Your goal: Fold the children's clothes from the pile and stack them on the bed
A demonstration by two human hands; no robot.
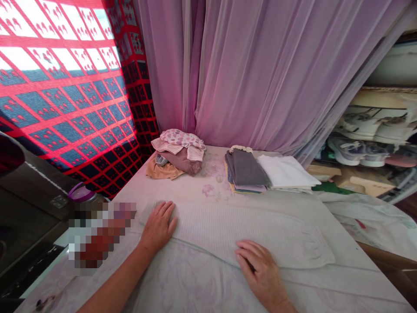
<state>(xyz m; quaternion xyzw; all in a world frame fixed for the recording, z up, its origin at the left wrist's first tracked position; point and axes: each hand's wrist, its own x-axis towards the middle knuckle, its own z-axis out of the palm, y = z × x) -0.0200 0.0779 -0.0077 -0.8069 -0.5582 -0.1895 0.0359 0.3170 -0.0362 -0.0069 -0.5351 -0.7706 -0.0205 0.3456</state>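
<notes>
- Your grip clasps nothing: left hand [158, 226] flat, right hand [260, 264] curved, on the long, whitish, ribbed-fabric garment [216, 226] across the pale, flower-patterned desk [195, 284].
- You're apparently smoothing it; lifting calls for pinching an edge.

Head-worn view, facing forward, tilted down

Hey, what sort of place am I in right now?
Probably a room in a home, likely a bedroom or laundry corner: a pale ribbed garment and folded clothes lie on a flowered cloth, purple curtains hang behind, and shoes are stored at the right.
</notes>
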